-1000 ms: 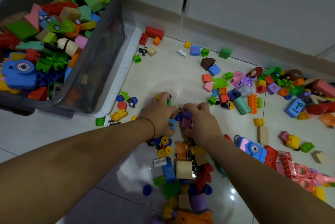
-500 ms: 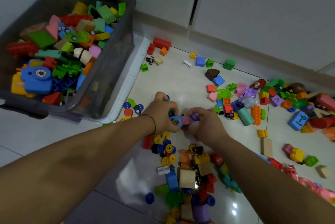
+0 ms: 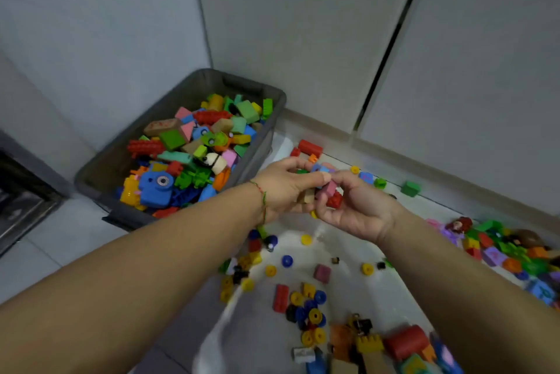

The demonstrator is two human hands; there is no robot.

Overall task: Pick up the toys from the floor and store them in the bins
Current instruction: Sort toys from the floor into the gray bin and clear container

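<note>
Change: a second ago both hands were down on the floor raking pieces together. Now they're lifted off it and pressed against each other, carrying a load. Scoop done, transfer to the bin is the step in hand.

Left hand (image 3: pixel 285 189): fingers curled over the top of a handful of small plastic bricks (image 3: pixel 329 190) (pink, red, tan and blue pieces visible). Right hand (image 3: pixel 360 207): palm up, fingers curled under the same handful. Grip looks loose, and a yellow disc sits at the lower edge between the hands, so it could drop.

Grey plastic bin (image 3: pixel 251 83), already heaped with bricks, is just beside the left hand on its outer side, slightly beyond it. Short sideways carry, I'd judge.

Still lots left: mixed discs and bricks (image 3: pixel 312 313) on the white tiled floor (image 3: pixel 342 240) below the hands, and a bigger multicoloured pile (image 3: pixel 500 246) well out past the right hand.
</note>
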